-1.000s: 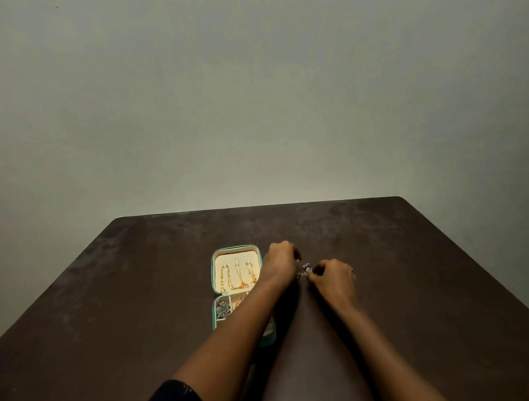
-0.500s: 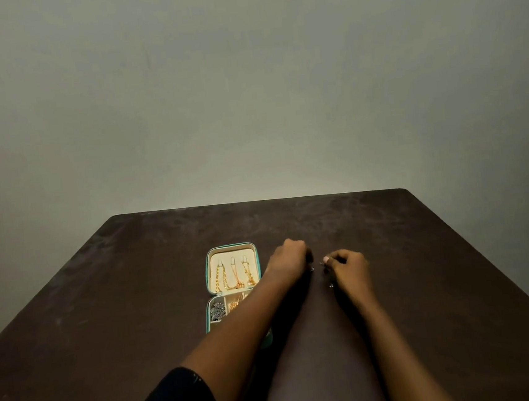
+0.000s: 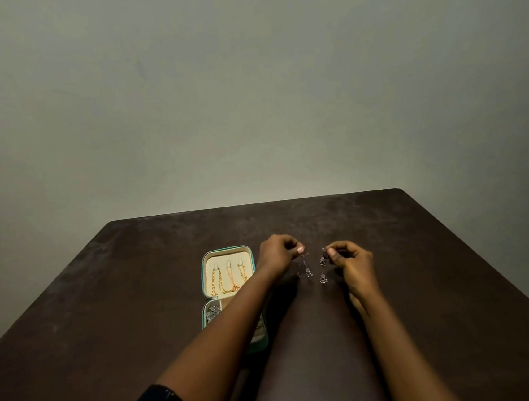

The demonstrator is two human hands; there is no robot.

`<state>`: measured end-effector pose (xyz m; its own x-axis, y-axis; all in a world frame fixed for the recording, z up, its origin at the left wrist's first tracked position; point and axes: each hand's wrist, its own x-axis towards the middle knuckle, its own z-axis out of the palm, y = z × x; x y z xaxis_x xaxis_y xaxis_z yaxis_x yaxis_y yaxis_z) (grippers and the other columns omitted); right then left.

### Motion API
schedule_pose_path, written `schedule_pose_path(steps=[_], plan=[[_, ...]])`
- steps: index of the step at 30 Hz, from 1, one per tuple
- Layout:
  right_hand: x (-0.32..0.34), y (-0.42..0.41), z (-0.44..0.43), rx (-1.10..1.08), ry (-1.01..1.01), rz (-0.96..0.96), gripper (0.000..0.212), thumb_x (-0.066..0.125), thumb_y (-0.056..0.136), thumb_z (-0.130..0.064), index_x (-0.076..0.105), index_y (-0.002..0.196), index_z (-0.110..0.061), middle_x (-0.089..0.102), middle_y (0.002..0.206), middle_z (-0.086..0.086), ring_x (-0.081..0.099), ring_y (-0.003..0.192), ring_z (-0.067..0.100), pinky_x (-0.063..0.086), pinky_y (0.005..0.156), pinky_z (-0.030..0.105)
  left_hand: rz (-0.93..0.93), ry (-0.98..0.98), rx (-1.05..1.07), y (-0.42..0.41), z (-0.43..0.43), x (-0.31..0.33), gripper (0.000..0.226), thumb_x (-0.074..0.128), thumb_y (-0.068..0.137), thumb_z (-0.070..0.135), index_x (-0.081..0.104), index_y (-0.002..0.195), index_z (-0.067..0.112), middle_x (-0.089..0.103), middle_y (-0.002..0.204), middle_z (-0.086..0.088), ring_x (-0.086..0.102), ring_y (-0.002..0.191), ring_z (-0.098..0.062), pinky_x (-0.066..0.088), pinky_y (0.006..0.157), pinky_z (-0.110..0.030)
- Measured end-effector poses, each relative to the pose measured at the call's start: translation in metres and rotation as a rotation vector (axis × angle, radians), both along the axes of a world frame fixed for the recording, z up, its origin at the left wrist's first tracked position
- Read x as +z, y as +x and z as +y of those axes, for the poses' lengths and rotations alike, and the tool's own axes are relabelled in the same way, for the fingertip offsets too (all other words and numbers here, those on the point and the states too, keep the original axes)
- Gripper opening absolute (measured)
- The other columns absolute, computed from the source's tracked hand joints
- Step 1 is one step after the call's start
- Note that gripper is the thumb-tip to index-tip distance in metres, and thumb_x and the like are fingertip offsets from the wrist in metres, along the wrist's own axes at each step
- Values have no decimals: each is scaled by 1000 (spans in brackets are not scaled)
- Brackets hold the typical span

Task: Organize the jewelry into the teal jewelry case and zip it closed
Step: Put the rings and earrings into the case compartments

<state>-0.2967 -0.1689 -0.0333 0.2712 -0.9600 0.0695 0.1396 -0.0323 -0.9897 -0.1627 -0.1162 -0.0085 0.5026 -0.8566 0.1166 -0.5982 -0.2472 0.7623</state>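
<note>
Now L hand (image 3: 278,255) pinches silver earring (image 3: 306,269), R hand (image 3: 354,261) pinches 2nd earring (image 3: 322,270), both dangling, apart; teal jewelry case (image 3: 203,280) open on table (image 3: 424,265), 9 o'clock from L hand.

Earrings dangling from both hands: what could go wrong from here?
The left hand and right hand pinch the left earring and right earring only at their tops; one might slip onto the dark table and be hard to spot. The left forearm crosses over the open teal case and could bump it, disturbing the gold chains.
</note>
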Motion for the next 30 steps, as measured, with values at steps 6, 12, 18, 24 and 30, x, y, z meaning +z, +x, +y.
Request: schedule_pose_path(steps=[6, 12, 18, 24, 30], plan=[[9, 2, 8, 75, 69, -79, 28, 52, 88, 6, 58, 72, -16, 59, 69, 1, 52, 62, 9, 38, 52, 18, 481, -152, -37, -4, 19, 11, 17, 59, 88, 2, 65, 103, -4, 58, 71, 1, 51, 60, -3, 42, 54, -10], [25, 2, 20, 135, 125, -151, 31, 46, 90, 8, 53, 73, -15, 53, 69, 1, 48, 62, 10, 33, 56, 23, 835, -221, -71, -9, 37, 21, 19, 51, 92, -2, 62, 81, 8, 59, 70, 0, 57, 56, -1, 49, 58, -13], [40, 9, 35, 222, 219, -240, 29, 42, 92, 8, 54, 74, -12, 58, 60, -2, 47, 59, 12, 35, 53, 22, 930, -270, -67, -9, 54, 31, 19, 49, 93, -2, 61, 82, 8, 57, 66, -1, 56, 60, -6, 51, 58, -15], [56, 15, 51, 320, 293, -294, 33, 40, 89, 14, 55, 76, -12, 63, 50, -9, 53, 47, 2, 40, 47, 16, 1059, -333, -68, -10, 73, 42, 19, 49, 93, 0, 61, 80, 8, 58, 52, 4, 56, 49, -4, 48, 52, -15], [72, 22, 72, 425, 471, -419, 36, 35, 89, 15, 55, 76, -11, 63, 54, -2, 58, 45, 6, 48, 46, 19, 1179, -403, -87, -6, 98, 55, 18, 49, 92, 1, 62, 83, 10, 64, 58, 4, 56, 55, -8, 45, 52, -18]])
